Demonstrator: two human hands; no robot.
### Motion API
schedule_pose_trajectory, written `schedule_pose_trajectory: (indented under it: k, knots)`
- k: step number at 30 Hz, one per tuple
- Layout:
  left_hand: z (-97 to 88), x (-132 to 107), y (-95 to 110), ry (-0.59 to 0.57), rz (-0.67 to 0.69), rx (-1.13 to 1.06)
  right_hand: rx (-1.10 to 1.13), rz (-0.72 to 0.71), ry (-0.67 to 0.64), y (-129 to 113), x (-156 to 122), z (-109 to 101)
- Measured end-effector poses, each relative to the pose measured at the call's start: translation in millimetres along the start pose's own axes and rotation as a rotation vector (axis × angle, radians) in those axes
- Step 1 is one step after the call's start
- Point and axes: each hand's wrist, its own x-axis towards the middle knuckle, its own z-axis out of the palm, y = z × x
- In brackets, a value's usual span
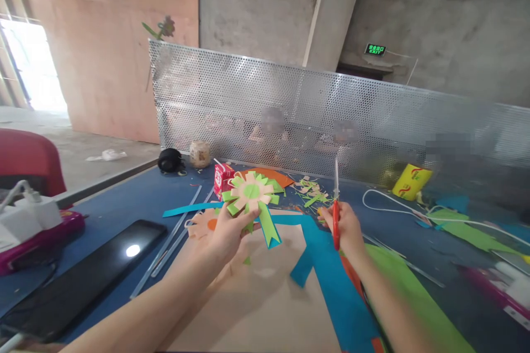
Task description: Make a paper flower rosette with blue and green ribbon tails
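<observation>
Pinching a paper flower [251, 192] (with a green-and-blue tail [270, 227]) just below mid-frame in the left hand [232, 230]. Gripping red-handled scissors [336, 226] upright, right of centre, in the right hand [346, 226]. Working above a beige sheet [252, 311], bottom centre, beside blue paper [333, 270].

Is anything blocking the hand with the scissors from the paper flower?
Nothing I can see. Between the right hand, holding the red-handled scissors, and the paper flower in the left hand is an open gap; the paper scraps lie on the table behind it.
</observation>
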Motion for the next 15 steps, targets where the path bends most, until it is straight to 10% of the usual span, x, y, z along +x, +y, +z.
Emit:
schedule_pose_trajectory:
  k: [8, 15]
  knots:
    - [2.8, -3, -2, 0.014, 0.133, 0.1, 0.254, 0.021, -0.382, -53, -45, 36]
    - [4.0, -5, 4, -0.024, 0.14, 0.049, 0.179, 0.057, -0.359, -52, -56, 64]
